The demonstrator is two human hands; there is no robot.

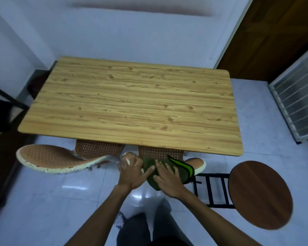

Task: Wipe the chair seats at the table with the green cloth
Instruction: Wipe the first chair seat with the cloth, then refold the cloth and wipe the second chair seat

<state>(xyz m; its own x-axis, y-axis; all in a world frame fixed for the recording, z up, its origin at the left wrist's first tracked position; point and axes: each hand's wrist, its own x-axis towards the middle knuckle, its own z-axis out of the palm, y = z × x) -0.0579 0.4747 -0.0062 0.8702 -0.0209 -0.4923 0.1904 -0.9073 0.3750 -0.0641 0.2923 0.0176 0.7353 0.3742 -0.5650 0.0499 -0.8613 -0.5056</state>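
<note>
The green cloth (pixel 180 168) lies draped over the backrest of the right-hand orange plastic chair (pixel 196 163), which is pushed under the wooden table (pixel 132 105). My right hand (pixel 168 180) presses flat on the cloth, fingers spread. My left hand (pixel 132 173) rests beside it on the chair's back edge, its thumb touching the cloth. A second orange chair (pixel 48 158) with a speckled pale rim stands at the left, its seat (pixel 98 150) partly under the table. The right chair's perforated seat (pixel 158 152) shows just below the table edge.
A round brown stool (pixel 260 194) with a black metal frame (pixel 212 190) stands at the right. A white barred panel (pixel 299 102) leans at the far right, by a brown door (pixel 274 38). My legs (pixel 149 229) are below on glossy floor tiles.
</note>
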